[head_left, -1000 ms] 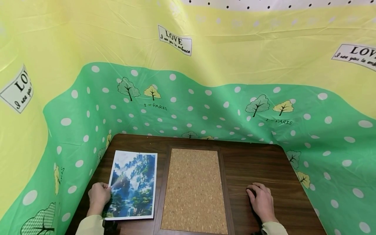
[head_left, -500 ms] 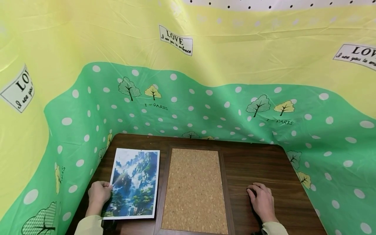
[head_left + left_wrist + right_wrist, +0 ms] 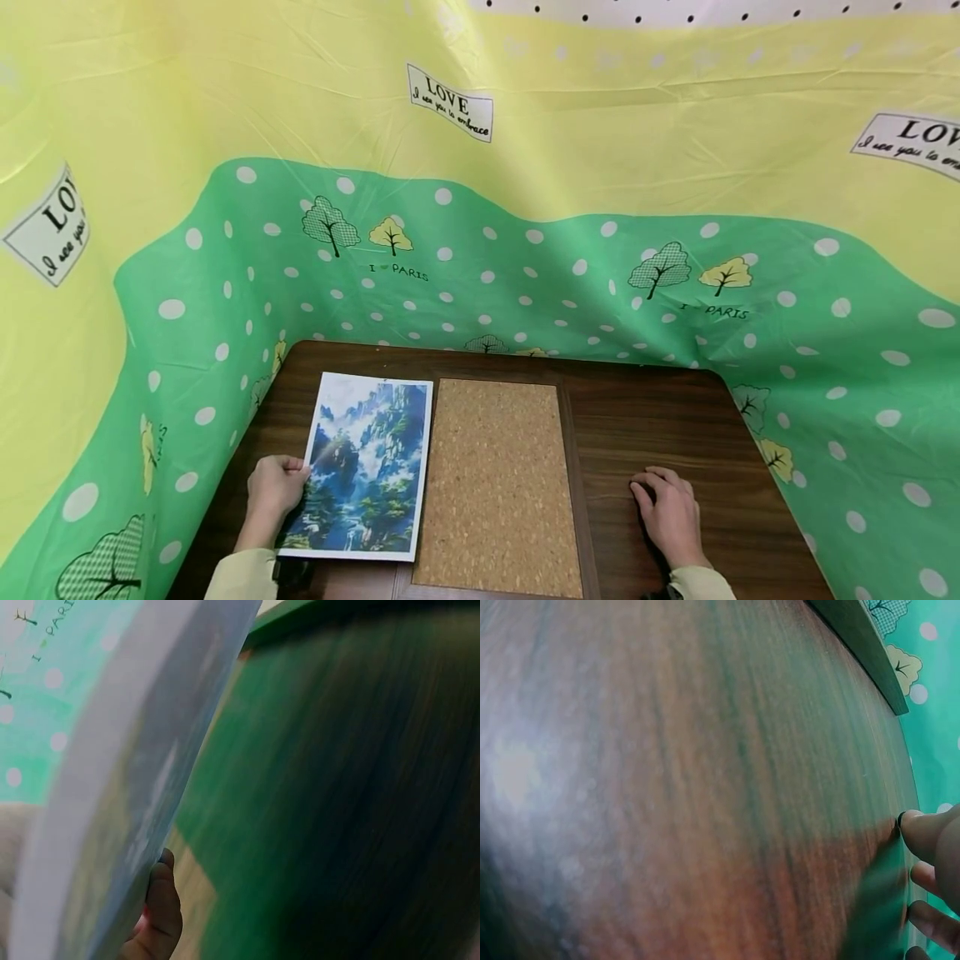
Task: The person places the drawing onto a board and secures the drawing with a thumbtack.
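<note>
My left hand pinches the left edge of a white-bordered landscape print showing blue mountains, mist and trees. In the left wrist view the print is seen steeply from the side, and a fingertip shows at its edge. The print's right edge overlaps the left frame of a cork board lying in the middle of the table. To the right of the board, my right hand rests on the wood with loosely bent fingers. Nothing shows in its grasp in the right wrist view, where its fingers touch the tabletop.
The dark wooden table has rounded far corners. A yellow and green cloth with dots and trees hangs around its back and both sides, close to the edges. The board has a dark brown frame.
The left hand has moved right with the print, slightly away from me too, bringing the print's right edge over the board's frame. The right hand stays in place.
</note>
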Demonstrator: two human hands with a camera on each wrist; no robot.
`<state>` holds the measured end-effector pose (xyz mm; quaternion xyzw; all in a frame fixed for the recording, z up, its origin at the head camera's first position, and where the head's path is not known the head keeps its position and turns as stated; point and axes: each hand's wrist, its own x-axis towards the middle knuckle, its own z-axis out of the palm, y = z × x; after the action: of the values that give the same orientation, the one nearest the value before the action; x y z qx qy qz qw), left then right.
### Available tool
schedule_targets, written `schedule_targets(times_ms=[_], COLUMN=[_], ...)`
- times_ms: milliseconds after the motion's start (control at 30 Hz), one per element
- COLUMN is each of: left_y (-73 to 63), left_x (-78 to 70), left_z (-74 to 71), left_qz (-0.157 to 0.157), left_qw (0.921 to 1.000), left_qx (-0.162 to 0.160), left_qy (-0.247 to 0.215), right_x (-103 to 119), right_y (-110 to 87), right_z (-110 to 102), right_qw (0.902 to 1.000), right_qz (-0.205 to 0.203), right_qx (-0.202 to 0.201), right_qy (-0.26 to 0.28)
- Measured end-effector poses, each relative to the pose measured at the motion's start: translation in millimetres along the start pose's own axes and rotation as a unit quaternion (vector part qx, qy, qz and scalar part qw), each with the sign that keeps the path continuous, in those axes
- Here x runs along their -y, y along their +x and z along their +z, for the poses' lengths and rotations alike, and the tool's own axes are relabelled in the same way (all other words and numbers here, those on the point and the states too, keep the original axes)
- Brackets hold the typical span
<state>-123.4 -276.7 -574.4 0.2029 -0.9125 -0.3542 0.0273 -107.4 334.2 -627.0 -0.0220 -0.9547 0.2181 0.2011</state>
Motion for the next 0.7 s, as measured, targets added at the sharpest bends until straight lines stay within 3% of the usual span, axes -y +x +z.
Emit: schedule_targets(times_ms=[700], left_y=[-18.5], left_x=[-34.0], left_z=[39.4], left_qz=[0.019], left_qw=[0.9988], left_qx=[0.024], left_qy=[-0.037], right_x=[-1.7], right_y=[-0.5], right_z=[1.3], right_qw=[1.0], right_qz=[0.009], right_qx=[-0.001], right_qy=[0.003])
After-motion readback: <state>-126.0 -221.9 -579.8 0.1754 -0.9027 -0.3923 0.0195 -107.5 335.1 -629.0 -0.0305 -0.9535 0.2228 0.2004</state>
